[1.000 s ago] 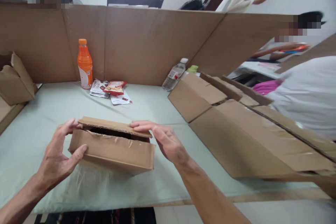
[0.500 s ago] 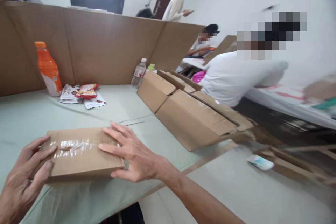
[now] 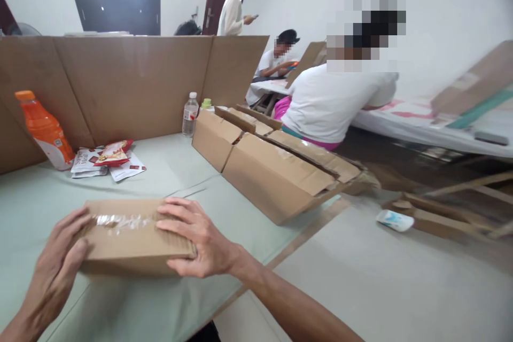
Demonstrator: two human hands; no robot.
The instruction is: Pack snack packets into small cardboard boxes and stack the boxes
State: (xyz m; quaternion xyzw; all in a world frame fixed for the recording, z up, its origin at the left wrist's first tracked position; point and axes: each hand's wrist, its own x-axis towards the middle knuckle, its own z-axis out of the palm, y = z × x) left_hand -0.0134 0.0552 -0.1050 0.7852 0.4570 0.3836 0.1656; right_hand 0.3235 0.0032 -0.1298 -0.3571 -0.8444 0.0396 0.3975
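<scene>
A closed cardboard box [image 3: 124, 243] with shiny clear tape [image 3: 124, 221] across its top is on the pale green tabletop in front of me. My left hand [image 3: 62, 254] presses along its left end, thumb near the front corner. At the opposite end my right hand [image 3: 196, 238] grips it, with fingers over the top and the thumb low on the front side. The box is held between both hands. Its underside is hidden.
Larger open-flapped cartons [image 3: 272, 176] stand at the table's right edge. Behind the box are snack packets [image 3: 112, 156], an orange bottle [image 3: 46, 131] and a water bottle [image 3: 189, 116]. A cardboard screen [image 3: 140, 85] borders the back. A person in white [image 3: 332, 101] sits to the right.
My view has turned right and levelled, so the background shifts left. Both hands stay on the box; my left fingers have slid off its top towards the left edge.
</scene>
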